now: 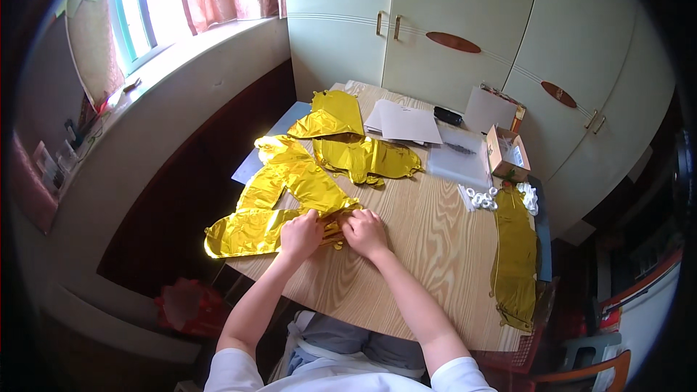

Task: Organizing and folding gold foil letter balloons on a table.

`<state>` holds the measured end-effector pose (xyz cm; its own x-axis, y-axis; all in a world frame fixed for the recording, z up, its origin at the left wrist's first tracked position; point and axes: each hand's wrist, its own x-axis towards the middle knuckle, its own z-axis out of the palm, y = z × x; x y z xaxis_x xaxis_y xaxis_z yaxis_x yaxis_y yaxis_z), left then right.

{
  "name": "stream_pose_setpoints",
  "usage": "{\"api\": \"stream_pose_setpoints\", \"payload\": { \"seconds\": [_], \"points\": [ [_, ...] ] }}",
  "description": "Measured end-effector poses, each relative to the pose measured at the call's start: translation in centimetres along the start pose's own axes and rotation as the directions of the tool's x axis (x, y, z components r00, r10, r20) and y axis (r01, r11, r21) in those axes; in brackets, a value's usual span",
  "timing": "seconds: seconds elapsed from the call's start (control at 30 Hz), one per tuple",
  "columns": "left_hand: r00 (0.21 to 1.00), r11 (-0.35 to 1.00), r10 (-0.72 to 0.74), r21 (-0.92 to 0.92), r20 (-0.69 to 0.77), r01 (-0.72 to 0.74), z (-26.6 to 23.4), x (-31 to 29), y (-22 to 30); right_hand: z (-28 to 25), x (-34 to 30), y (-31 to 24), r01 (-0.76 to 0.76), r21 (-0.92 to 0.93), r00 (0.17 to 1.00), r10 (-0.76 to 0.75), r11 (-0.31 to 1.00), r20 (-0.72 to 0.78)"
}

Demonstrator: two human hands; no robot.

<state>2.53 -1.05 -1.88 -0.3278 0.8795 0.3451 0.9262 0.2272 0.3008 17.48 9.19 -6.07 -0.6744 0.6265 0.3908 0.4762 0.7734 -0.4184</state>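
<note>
Crumpled gold foil [250,234] at near-L of wood tbl [435,268], partly folded over itself. L hand [303,236]: fingers curled, gripping its near edge. R hand [364,233]: just beside, fingers bent, also gripping foil; tips hidden. More gold foil [374,158] behind. Then paper stack [410,125], wht rings [481,199], cardbd box [501,167], flat gold strip [514,261] along R edge.
</note>
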Motion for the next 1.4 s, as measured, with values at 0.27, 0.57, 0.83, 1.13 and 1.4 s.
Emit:
{"api": "stream_pose_setpoints", "payload": {
  "seconds": [0.27,0.57,0.83,1.13,1.4],
  "points": [
    [0.998,0.998,0.067,0.001,-0.014,-0.067,0.2,-0.1,-0.3,0.5,0.0,-0.9,0.014,-0.138,0.997,-0.002,0.99,0.082],
    [0.989,0.998,0.035,-0.05,-0.145,-0.042,-0.5,0.0,-0.7,-0.4,0.1,-1.3,-0.033,-0.162,0.983,0.062,0.986,0.175],
    [0.955,0.815,-0.297,-0.518,0.013,0.261,0.1,1.5,-6.0,-0.5,0.1,-1.8,-0.055,-0.188,0.968,0.098,0.981,0.229],
    [0.934,0.659,-0.358,-0.703,0.022,0.269,-0.4,2.3,-8.2,-0.1,0.1,-1.5,-0.061,-0.222,0.954,0.122,0.973,0.274],
    [0.948,0.53,-0.3,-0.807,0.107,0.259,0.8,1.3,-6.0,0.3,0.0,-1.4,-0.056,-0.18,0.977,0.092,0.982,0.195]
  ]
}}
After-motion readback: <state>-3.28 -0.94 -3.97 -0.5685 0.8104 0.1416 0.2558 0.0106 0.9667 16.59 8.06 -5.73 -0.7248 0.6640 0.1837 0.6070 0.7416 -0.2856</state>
